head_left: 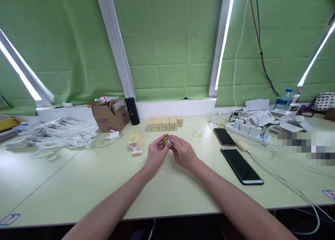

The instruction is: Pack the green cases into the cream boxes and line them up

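My left hand (156, 153) and my right hand (184, 152) meet above the middle of the table, fingers closed in a pinch. Between the fingertips is a small round yellow-green object (165, 140) with a dark mark; both hands touch it. Something whitish shows beside it at my right fingertips, too small to name. Left of my hands lies an opened tan cardboard box (136, 142) with a green label and a white flap. Behind my hands stands a row of several small tan boxes (162, 124). A small clear plastic piece (198, 134) with a yellow spot lies to the right.
Two phones (242, 166) and a power strip (247, 132) with tangled cables lie on the right. At the back left stand a brown carton (111, 116) and a black cylinder (132, 110). White bundled strips (54, 132) cover the far left. A water bottle (284, 97) stands back right.
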Tool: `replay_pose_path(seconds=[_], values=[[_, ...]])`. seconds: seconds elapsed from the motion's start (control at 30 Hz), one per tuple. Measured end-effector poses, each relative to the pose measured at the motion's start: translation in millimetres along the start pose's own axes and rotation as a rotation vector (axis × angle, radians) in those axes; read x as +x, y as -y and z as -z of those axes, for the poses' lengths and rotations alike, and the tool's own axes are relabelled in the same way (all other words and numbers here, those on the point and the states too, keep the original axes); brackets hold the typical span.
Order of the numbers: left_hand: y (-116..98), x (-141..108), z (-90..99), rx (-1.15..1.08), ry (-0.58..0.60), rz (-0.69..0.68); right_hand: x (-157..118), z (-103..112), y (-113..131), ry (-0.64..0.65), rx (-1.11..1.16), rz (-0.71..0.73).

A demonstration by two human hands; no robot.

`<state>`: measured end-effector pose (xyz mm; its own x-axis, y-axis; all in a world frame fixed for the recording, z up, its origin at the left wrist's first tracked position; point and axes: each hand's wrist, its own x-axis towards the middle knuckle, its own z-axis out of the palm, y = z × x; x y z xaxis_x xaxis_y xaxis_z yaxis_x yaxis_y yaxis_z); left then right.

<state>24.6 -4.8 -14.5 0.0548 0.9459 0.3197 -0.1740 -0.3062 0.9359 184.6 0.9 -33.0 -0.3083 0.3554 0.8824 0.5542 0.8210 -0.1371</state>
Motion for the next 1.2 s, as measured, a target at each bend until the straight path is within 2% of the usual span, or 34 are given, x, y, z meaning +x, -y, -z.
replay_pose_path(seconds=[0.1, 0.2, 0.47, 0.7, 1.2], values=[[-1, -3, -2.7, 0.024, -0.045, -0.02, 1, 0, 1, -0.015, 0.016, 0.023], [-1, -4, -2.2, 0.035, -0.042, -0.028, 0, 0, 1, -0.007, 0.019, 0.016], [1, -1, 6.7, -0.031, 0.157, 0.008, -4, 1, -1, 0.011, 0.019, -0.02], [3, 2, 4.0, 0.01, 0.117, 0.027, -4, -1, 2, 0.036, 0.006, -0.043], [8, 2, 7.7, 0.038, 0.111, 0.0, -2, -4, 4, -0.011, -0.011, -0.041]])
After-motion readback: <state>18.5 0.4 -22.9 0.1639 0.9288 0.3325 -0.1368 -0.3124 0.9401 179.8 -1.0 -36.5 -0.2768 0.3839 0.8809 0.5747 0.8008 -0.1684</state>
